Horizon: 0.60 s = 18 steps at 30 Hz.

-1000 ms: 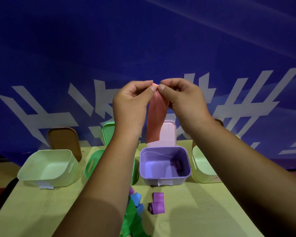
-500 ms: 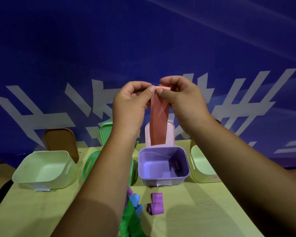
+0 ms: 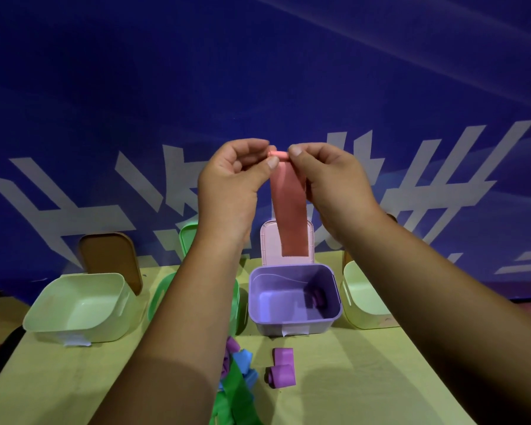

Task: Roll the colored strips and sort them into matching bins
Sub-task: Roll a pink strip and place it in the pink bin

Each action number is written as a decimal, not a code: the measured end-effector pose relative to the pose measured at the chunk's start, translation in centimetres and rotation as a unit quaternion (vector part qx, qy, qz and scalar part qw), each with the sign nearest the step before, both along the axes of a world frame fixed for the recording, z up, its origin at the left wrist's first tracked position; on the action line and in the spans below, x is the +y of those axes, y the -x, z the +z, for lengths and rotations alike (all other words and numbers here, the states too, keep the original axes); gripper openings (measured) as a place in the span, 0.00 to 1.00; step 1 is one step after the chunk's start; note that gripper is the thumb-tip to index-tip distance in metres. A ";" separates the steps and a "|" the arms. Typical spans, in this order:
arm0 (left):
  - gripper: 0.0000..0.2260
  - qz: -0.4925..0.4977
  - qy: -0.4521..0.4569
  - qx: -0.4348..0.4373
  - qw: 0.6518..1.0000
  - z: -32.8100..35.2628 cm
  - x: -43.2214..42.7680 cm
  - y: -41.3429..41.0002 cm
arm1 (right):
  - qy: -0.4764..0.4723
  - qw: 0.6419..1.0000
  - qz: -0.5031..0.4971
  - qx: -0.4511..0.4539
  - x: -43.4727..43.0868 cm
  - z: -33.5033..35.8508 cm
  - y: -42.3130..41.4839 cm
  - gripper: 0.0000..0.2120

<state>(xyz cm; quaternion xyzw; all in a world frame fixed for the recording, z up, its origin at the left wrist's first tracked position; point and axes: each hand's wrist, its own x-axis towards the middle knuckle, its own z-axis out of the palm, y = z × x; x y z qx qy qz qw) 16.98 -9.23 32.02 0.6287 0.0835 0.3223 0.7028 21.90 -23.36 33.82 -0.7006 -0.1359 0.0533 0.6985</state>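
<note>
Both hands are raised in front of me, above the bins. My left hand (image 3: 233, 182) and my right hand (image 3: 328, 182) pinch the top end of a pink-red strip (image 3: 290, 216), which is curled into a small roll between the fingertips. The rest of the strip hangs straight down over the purple bin (image 3: 292, 325). A purple roll (image 3: 318, 297) lies inside that bin. On the table in front of it sits a partly rolled purple strip (image 3: 282, 368). A heap of green, blue and purple strips (image 3: 236, 375) lies beside my left forearm.
A pale green bin (image 3: 83, 305) stands at the left with a brown lid (image 3: 111, 259) behind it. A green bin (image 3: 163, 296) is mostly hidden by my left arm. A pale yellow bin (image 3: 365, 302) stands at the right. A pink lid (image 3: 269, 243) leans behind the purple bin. A blue banner fills the background.
The strip's top end has been curled into a small roll between my fingertips. The hanging part has straightened and faces me more squarely.
</note>
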 end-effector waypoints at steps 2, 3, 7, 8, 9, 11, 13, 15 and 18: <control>0.11 -0.003 0.011 0.008 1.000 0.0 0.0 -0.1 | 0.004 1.000 -0.002 -0.006 -0.1 0.1 -0.1 0.08; 0.11 -0.005 0.016 0.013 1.000 0.0 0.1 -0.1 | -0.002 1.000 -0.002 -0.007 -0.1 0.0 -0.1 0.07; 0.09 -0.017 0.025 0.033 0.999 0.0 0.0 -0.1 | -0.016 1.000 -0.012 -0.007 0.2 0.0 -0.6 0.06; 0.09 -0.020 0.026 0.036 0.999 0.0 -0.1 -0.1 | -0.017 1.000 -0.014 -0.010 0.2 0.0 -0.7 0.06; 0.09 -0.022 0.025 0.040 0.999 0.0 -0.1 -0.1 | -0.015 1.000 -0.014 -0.013 0.3 0.0 -0.8 0.06; 0.08 -0.019 0.019 0.047 0.999 0.0 -0.1 -0.2 | -0.010 1.000 -0.011 -0.019 0.3 0.1 -0.8 0.07; 0.08 -0.009 0.004 0.048 0.999 -0.1 0.1 -0.5 | -0.014 1.000 -0.009 -0.021 0.3 0.1 -0.8 0.07; 0.07 -0.004 -0.011 0.046 0.999 -0.2 0.3 -0.6 | -0.019 1.000 -0.008 -0.020 0.3 0.2 -0.9 0.08; 0.07 -0.013 -0.022 0.035 0.999 -0.1 0.3 -0.6 | -0.018 1.000 -0.005 -0.014 0.3 0.1 -1.0 0.07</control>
